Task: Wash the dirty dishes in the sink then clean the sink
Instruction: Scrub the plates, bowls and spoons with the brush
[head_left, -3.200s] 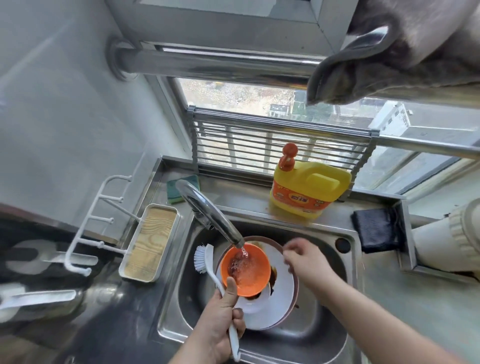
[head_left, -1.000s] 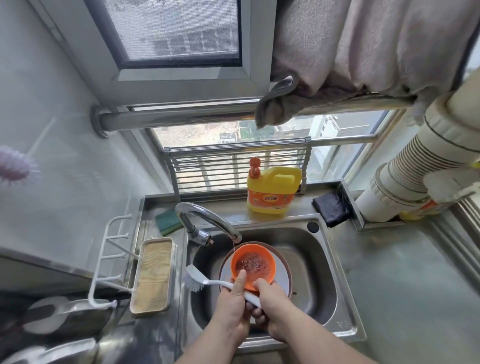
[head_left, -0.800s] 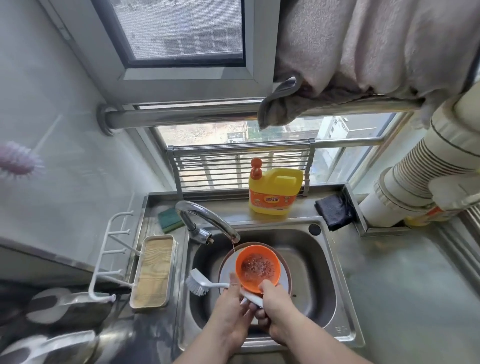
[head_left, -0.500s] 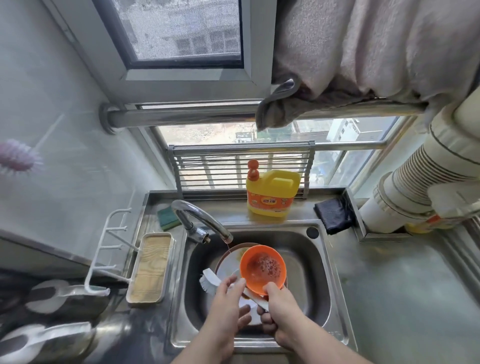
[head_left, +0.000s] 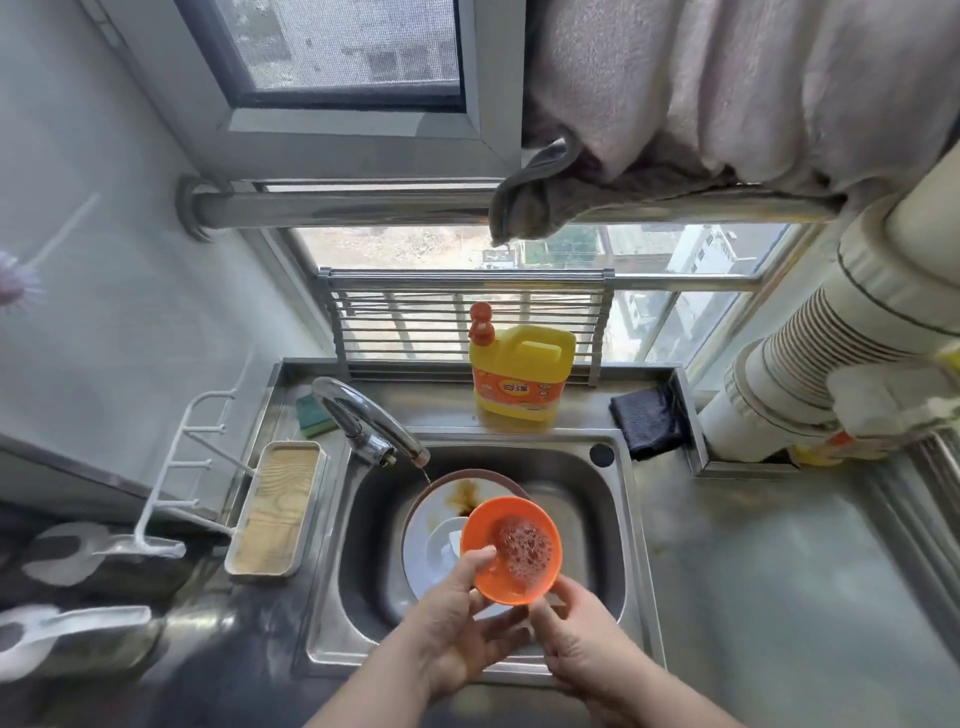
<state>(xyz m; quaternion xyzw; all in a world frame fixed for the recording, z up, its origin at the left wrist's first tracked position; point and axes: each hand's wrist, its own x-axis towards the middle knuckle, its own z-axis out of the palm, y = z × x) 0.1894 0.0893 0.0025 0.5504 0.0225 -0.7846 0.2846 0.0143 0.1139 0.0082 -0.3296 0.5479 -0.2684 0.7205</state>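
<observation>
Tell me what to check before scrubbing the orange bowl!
1. Bowl held firmly: ok. The left hand pinches the orange bowl at its rim, thumb on the edge.
2. Water in the bowl: ok. Bubbly water sits inside.
3. Brush ready: cannot tell. The right hand sits under the bowl; no brush shows.
4. Tap turned down: ok. Only a thin trickle leaves the faucet.
5. Soap close by: ok. The yellow detergent bottle stands behind the sink.
6. Other dishes clean: not ok. The white plate carries a brown stain.
</observation>
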